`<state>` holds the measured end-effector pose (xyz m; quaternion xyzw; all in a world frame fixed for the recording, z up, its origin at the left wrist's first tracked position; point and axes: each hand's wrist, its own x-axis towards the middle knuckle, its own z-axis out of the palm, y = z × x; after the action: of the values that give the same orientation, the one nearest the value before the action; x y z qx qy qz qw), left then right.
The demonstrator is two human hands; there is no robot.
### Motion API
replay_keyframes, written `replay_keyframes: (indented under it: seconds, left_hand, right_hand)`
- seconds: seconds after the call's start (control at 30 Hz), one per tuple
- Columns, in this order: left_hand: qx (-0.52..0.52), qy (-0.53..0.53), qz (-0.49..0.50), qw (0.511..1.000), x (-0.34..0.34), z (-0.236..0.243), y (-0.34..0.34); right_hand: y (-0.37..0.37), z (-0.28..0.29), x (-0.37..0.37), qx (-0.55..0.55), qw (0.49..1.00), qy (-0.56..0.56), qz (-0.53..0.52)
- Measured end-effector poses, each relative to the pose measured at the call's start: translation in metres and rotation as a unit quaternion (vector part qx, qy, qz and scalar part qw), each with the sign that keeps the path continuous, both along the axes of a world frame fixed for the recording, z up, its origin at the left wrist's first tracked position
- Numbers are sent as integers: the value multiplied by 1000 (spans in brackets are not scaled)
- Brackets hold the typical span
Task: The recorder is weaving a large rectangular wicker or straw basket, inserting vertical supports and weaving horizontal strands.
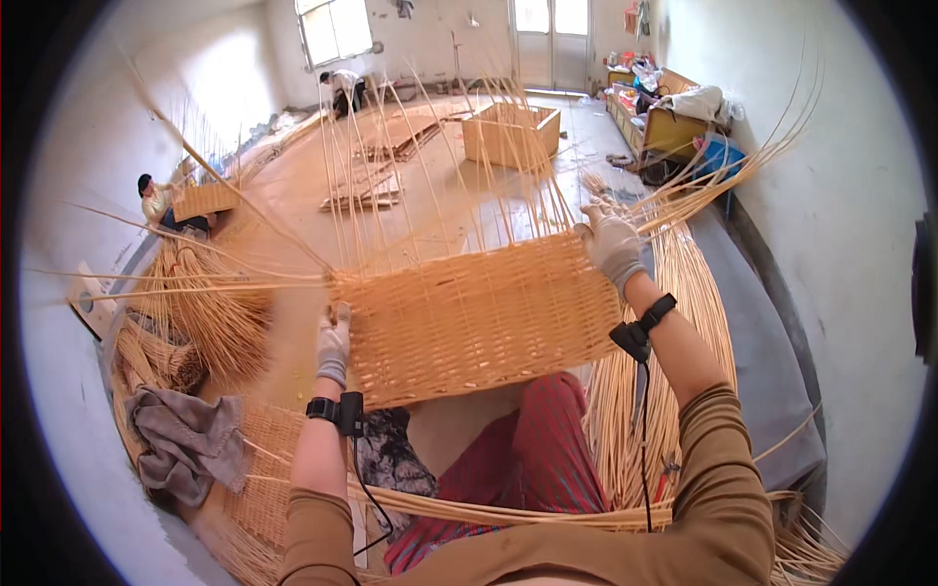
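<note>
A woven wicker panel [479, 322] is held up in front of me, above my lap. Long loose wicker rods [401, 166] rise from its top edge, and others stick out sideways at both upper corners. My left hand [334, 344], in a pale glove, is closed on the panel's left edge, fingers partly behind it. At the upper right corner my right hand [614, 244], gloved too, grips the weave beside a bunch of rods [703, 200] that sweeps off to the right.
Bundled wicker rods [664, 391] lie along my right, with another heap [210, 313] to the left. A grey cloth [186, 444] rests on a woven piece [264, 469]. Farther off are a wooden box [513, 135], flat boards [362, 186], a cluttered bench [674, 122] and two people [161, 200] [344, 90].
</note>
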<state>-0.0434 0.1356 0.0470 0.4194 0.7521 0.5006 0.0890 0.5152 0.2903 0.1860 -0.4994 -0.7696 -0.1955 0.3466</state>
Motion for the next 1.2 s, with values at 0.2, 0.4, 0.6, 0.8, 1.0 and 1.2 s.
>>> replay_keyframes:
  seconds: [0.2,0.4,0.6,0.8,1.0,1.2]
  left_hand:
    - [-121,117,84,982,2,58,48]
    - [-3,196,89,977,16,62,43]
    - [-23,193,97,976,10,61,44]
    - [-50,87,54,993,-4,60,42]
    - [-113,131,86,981,2,73,42]
    - [49,160,112,979,43,63,34]
  right_hand:
    - [53,-2,3,-155,975,10,-159]
    - [61,-31,20,-99,981,23,-163]
    - [58,-55,19,-5,980,-17,-197]
    - [25,-73,10,-58,969,21,-239]
    - [25,-69,11,-17,983,22,-183]
    - [18,-64,37,-44,997,15,-57]
